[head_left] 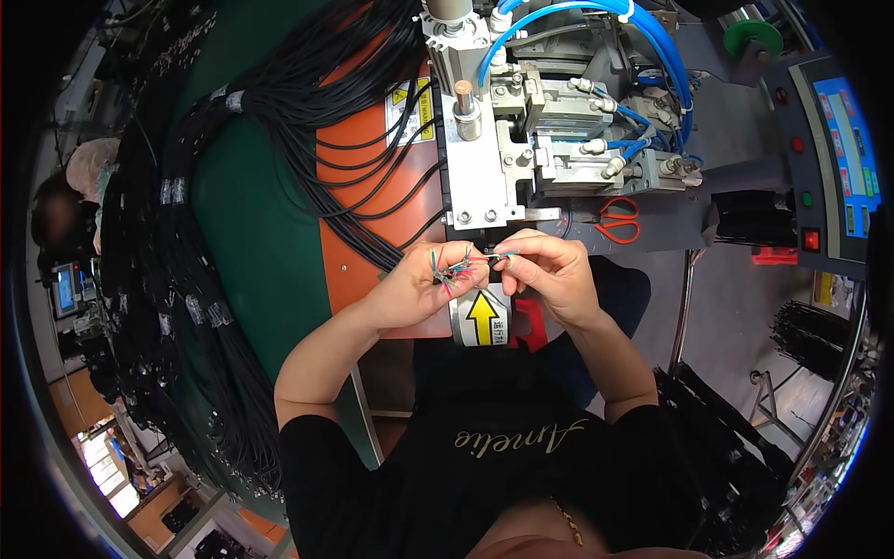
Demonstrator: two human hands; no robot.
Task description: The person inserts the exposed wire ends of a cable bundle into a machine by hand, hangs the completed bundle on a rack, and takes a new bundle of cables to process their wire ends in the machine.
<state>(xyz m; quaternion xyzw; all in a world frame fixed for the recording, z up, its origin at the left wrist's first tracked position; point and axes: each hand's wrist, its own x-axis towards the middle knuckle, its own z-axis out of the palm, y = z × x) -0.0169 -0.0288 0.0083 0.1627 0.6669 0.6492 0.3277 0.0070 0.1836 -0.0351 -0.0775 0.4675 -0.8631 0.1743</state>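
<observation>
My left hand [424, 287] is closed around a bunch of thin coloured wires [451, 272], with red, green and blue ends fanning out over the fingers. Close beside it, my right hand [554, 278] pinches wire ends between thumb and fingertips. A red strand [480, 258] runs between the two hands. Both hands are just in front of the metal plate [480, 186] of a machine, above a white label with a yellow arrow [483, 319]. The fingers partly hide where the wires begin.
Black cables [307, 102] lie across the orange board [358, 200] and green table [247, 242]. Pneumatic cylinders [577, 112] with blue hoses [684, 70] stand at the back. Red-handled scissors [617, 221] lie right of the machine. A control screen [847, 154] is at far right. Another person [70, 200] is at far left.
</observation>
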